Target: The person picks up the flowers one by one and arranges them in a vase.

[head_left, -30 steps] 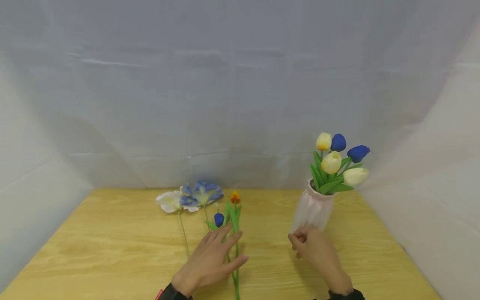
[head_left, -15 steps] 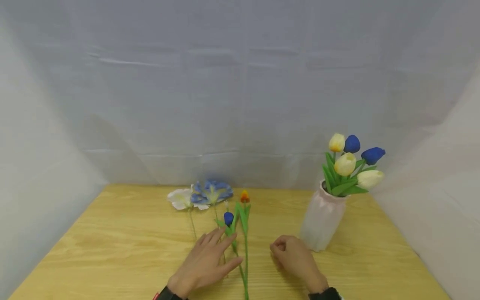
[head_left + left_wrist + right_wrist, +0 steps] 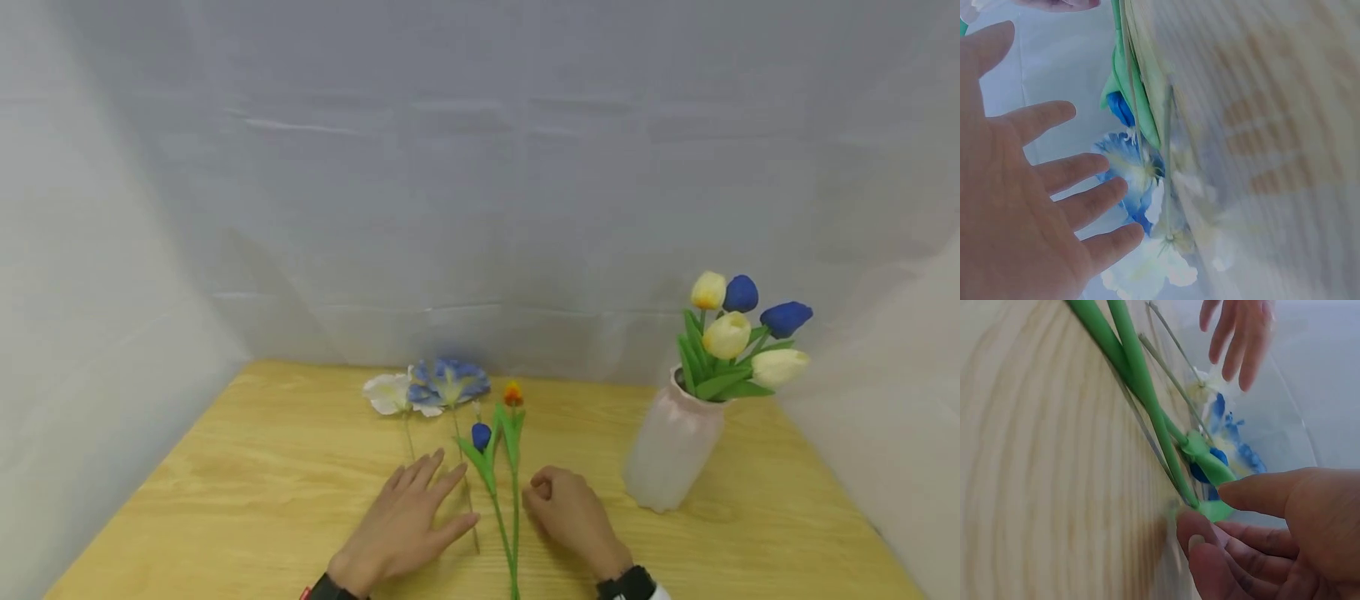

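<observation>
My left hand [image 3: 405, 521] hovers palm down with fingers spread, just left of the flowers lying on the table; the left wrist view shows nothing in its palm [image 3: 1016, 187]. My right hand [image 3: 573, 517] is just right of the orange tulip [image 3: 513, 393], its fingers loosely bent. In the right wrist view, a gap shows between thumb and forefinger, close to a green stem [image 3: 1154, 415]. A blue tulip [image 3: 481, 436] lies beside the orange one, their stems crossing near the front. Behind my left hand lie a blue open-petalled flower [image 3: 450, 383] and a white one [image 3: 388, 393].
A pale pink-white vase [image 3: 673, 450] stands on the right of the wooden table [image 3: 247, 483], holding cream tulips [image 3: 727, 336] and blue tulips [image 3: 786, 319]. A grey-white sheet [image 3: 480, 208] hangs behind the table.
My right hand has moved left from in front of the vase to beside the orange tulip's stem. My left hand has drawn slightly left from the tulips. The head view has shifted left.
</observation>
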`<act>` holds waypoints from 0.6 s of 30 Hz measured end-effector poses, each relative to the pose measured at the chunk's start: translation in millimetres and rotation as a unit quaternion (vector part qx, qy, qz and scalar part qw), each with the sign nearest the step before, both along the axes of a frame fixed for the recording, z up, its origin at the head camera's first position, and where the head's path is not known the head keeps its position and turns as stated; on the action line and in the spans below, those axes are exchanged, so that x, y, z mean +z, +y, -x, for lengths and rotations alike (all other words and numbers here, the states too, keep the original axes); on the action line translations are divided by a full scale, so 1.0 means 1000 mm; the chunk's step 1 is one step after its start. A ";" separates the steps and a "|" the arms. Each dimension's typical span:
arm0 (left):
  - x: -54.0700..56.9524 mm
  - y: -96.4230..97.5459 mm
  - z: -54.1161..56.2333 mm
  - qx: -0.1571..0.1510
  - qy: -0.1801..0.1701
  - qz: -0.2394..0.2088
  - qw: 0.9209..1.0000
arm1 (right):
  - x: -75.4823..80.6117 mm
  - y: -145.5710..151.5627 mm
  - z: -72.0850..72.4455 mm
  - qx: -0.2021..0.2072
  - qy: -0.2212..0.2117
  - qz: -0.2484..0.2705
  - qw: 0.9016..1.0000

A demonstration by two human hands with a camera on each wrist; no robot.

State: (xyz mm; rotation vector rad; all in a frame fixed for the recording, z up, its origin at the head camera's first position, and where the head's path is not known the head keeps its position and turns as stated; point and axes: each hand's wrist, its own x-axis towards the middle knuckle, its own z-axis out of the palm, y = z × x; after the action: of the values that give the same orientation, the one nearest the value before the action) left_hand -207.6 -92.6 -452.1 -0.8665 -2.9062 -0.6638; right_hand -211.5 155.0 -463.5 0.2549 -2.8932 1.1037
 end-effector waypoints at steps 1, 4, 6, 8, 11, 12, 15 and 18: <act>0.000 -0.001 0.000 0.003 0.001 -0.001 1.000 | 0.000 -0.002 0.001 -0.002 -0.001 -0.002 1.000; 0.001 -0.004 -0.002 0.010 0.003 -0.003 1.000 | -0.002 -0.011 0.005 -0.014 -0.014 -0.006 1.000; 0.002 -0.005 -0.003 0.013 0.005 -0.002 1.000 | -0.003 -0.016 0.008 -0.023 -0.023 -0.008 0.999; 0.003 -0.005 -0.004 0.012 0.003 -0.002 1.000 | -0.004 -0.020 0.010 -0.030 -0.032 -0.004 0.999; 0.003 -0.005 -0.006 0.012 0.004 -0.001 1.000 | -0.003 -0.022 0.012 -0.034 -0.050 -0.002 0.998; 0.004 -0.005 -0.006 0.012 0.006 0.000 1.000 | -0.002 -0.022 0.012 -0.035 -0.059 0.000 0.998; 0.005 -0.006 -0.007 0.014 0.012 0.000 1.000 | -0.001 -0.022 0.014 -0.040 -0.083 -0.002 0.996; 0.005 -0.007 -0.008 0.014 0.015 0.001 1.000 | -0.001 -0.021 0.017 -0.039 -0.093 -0.001 0.995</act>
State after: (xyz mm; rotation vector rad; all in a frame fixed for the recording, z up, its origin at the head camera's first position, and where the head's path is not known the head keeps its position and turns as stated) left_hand -199.3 -99.6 -447.1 -0.8273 -2.8866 -0.6412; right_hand -228.6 133.6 -464.6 0.0403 -3.0356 1.1710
